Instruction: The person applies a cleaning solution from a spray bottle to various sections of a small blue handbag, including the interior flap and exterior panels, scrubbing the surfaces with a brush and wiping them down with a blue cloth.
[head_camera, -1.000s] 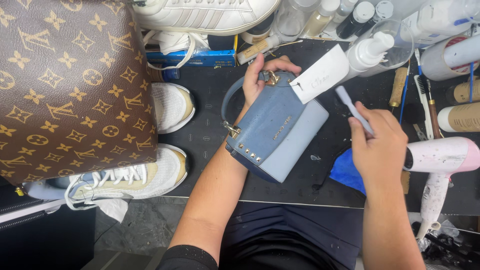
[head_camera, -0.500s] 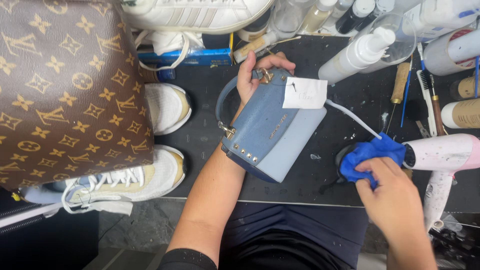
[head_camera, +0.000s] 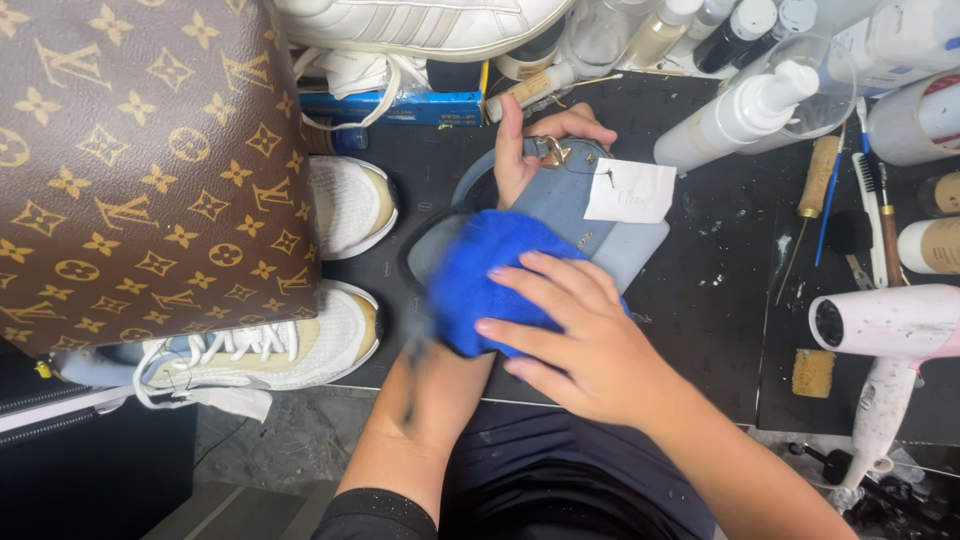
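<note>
A small light-blue handbag with a gold clasp and a white paper tag lies on the black work mat. My left hand grips the bag at its top by the clasp. My right hand presses a bright blue cloth flat against the bag's front, covering most of it. The bag's handle loops out to the left, blurred.
A large brown patterned bag fills the left. White and tan sneakers lie beside it, another white shoe at the top. Spray bottle, several bottles, brushes and a pink hair dryer crowd the right.
My right hand put down the thin tool, picked the blue cloth up from beside the hair dryer and brought it left onto the bag. My left hand still holds the bag.
</note>
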